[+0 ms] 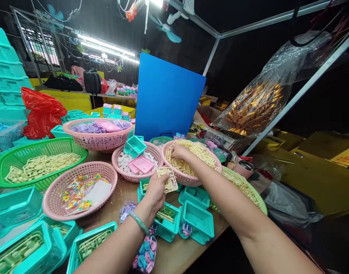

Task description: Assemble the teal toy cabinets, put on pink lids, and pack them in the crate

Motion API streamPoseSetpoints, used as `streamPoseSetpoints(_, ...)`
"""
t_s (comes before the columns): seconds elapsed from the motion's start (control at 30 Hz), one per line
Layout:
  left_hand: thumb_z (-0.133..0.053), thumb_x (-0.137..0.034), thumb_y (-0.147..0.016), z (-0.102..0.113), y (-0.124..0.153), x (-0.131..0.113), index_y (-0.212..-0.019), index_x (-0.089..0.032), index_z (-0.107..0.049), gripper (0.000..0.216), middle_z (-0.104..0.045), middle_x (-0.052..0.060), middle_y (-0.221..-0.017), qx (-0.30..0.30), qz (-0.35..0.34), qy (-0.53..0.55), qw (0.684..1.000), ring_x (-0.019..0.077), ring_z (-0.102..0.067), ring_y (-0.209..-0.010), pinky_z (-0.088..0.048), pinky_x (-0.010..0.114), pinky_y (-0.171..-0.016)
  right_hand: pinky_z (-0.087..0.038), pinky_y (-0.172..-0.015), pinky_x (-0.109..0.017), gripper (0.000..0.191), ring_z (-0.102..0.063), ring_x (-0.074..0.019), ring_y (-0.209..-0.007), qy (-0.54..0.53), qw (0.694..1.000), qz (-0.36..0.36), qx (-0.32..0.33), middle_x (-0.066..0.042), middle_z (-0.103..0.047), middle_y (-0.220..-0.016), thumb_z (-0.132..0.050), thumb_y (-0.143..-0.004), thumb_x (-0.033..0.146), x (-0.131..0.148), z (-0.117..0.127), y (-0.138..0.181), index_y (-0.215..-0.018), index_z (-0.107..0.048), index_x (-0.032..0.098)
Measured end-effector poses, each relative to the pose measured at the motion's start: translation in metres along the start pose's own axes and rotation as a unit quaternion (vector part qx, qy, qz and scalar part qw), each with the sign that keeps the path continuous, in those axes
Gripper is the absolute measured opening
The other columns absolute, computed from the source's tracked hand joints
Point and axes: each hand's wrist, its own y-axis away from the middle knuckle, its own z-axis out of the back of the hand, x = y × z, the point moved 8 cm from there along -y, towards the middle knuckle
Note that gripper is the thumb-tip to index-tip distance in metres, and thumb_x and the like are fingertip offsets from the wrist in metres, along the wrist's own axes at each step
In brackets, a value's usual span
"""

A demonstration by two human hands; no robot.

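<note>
My left hand, with a jade-coloured bangle on its wrist, pinches a flat cream plastic parts frame above the teal boxes. My right hand reaches into a pink basket heaped with cream plastic frames; its fingers are bent down among them, and what they grip is hidden. Below my left hand, a teal box contains greenish-cream frames. To its right sits another teal box. Beside my left hand, a pink basket holds white pieces, pink lids and a small teal box.
Left are a pink basket of colourful packets, a green basket of cream frames and a raised pink basket of purple pieces. A blue panel stands behind. A tumbler and bagged orange pieces are right.
</note>
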Motion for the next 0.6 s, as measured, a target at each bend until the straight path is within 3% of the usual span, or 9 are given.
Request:
streamPoseSetpoints(0.33,-0.067,-0.006,-0.081,0.001,0.002,-0.001,-0.120,-0.013,-0.067,0.040,-0.077,0.004,-0.078,0.008,0.006,-0.004,1.000,0.0178,-0.073,-0.061,-0.056,0.024,-0.053,-0.057,-0.098,-0.048,0.037,-0.066,-0.0255,-0.115,-0.088,0.994,-0.065,-0.011,-0.010,-0.065,-0.133,-0.067,-0.099,0.037,-0.003,-0.004,-0.009,-0.130,-0.063,0.017)
streamPoseSetpoints(0.6,-0.069,-0.005,-0.080,0.006,0.004,-0.004,-0.114,-0.014,-0.069,0.035,-0.077,0.005,-0.080,0.012,0.008,0.004,1.000,0.0179,-0.073,-0.062,-0.057,0.025,-0.054,-0.061,-0.087,-0.041,0.033,-0.070,-0.0229,-0.103,-0.240,0.970,-0.007,-0.028,-0.007,-0.069,-0.122,-0.066,-0.100,0.039,-0.041,0.008,0.016,-0.123,-0.066,0.016)
